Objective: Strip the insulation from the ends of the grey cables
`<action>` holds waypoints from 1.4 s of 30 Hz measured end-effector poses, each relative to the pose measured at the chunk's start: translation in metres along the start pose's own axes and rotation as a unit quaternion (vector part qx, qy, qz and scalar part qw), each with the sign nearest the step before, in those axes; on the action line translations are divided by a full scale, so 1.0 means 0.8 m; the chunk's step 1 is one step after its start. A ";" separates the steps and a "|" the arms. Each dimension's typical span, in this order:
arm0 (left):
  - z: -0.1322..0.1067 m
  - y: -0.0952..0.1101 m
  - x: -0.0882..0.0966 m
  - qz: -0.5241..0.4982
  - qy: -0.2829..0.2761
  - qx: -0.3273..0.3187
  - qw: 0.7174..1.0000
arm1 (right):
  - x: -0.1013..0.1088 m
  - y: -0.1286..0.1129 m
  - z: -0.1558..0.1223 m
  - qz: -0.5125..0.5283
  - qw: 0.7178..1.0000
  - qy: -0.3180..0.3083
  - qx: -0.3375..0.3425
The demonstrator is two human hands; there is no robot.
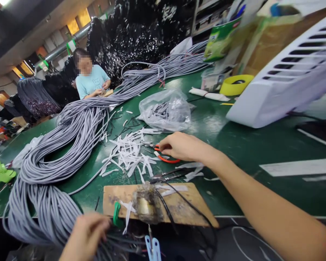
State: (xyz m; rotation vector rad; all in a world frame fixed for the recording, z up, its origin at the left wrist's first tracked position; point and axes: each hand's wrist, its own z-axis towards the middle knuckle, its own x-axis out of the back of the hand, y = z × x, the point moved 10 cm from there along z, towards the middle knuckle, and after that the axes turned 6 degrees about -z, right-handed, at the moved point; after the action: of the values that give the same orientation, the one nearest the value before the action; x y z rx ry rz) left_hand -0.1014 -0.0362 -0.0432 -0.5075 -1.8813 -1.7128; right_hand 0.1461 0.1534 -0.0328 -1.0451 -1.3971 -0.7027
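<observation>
My right hand (180,146) reaches over the green table (244,145) and closes its fingers on the red-handled scissors (165,158) lying beside a pile of white paper strips (130,150). My left hand (85,233) is low at the near table edge, fingers curled around dark thin wires (119,241) next to the big grey cable bundle (51,206). Between the hands lies a worn wooden board (179,206) with a taped metal fixture (146,204) and a green clip (116,214).
Grey cables (97,108) run the length of the table to a seated person in a light blue shirt (91,80). A clear plastic bag (167,110), yellow tape roll (235,84), white fan housing (288,72) and green tool (0,172) stand around.
</observation>
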 end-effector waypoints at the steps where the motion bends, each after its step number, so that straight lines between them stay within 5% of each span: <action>1: 0.021 -0.002 0.016 0.048 0.018 -0.009 0.999 | 0.000 -0.003 -0.002 0.010 1.000 -0.007 0.016; 4: 0.083 -0.011 0.062 0.202 0.099 -0.028 0.974 | 0.001 -0.005 -0.004 0.014 0.999 -0.013 0.028; 7: 0.123 -0.029 0.071 0.229 0.087 -0.023 0.969 | 0.000 -0.008 -0.002 0.004 1.000 -0.005 0.025; 11: 0.132 -0.033 0.072 0.188 0.051 -0.013 0.981 | -0.003 -0.010 0.003 -0.015 1.000 0.011 0.005; 18: 0.164 0.044 0.055 -0.051 0.032 -0.060 0.996 | -0.010 -0.023 0.004 -0.049 0.998 0.029 0.017; 24: 0.202 0.111 -0.014 -0.121 -0.003 -0.113 0.986 | -0.006 -0.021 0.006 -0.060 0.997 0.052 0.021; 29: 0.199 0.126 -0.063 -0.069 0.001 -0.139 0.988 | -0.004 -0.039 0.007 -0.020 0.993 0.115 0.036; 34: 0.173 0.129 -0.074 0.012 0.075 -0.191 0.979 | -0.011 -0.042 0.016 0.108 0.979 0.171 0.025; 40: 0.136 0.150 -0.060 0.059 0.158 -0.274 0.947 | 0.010 -0.030 0.021 0.323 0.916 0.238 0.022; 42: 0.127 0.156 -0.062 0.068 0.159 -0.291 0.941 | 0.013 -0.030 0.015 0.430 0.870 0.242 0.031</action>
State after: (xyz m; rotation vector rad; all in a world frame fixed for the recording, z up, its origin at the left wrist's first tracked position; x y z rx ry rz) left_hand -0.0007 0.0834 0.0193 -0.5224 -1.0761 -2.1024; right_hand 0.1206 0.1565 -0.0199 -1.1938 -0.4202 -0.2122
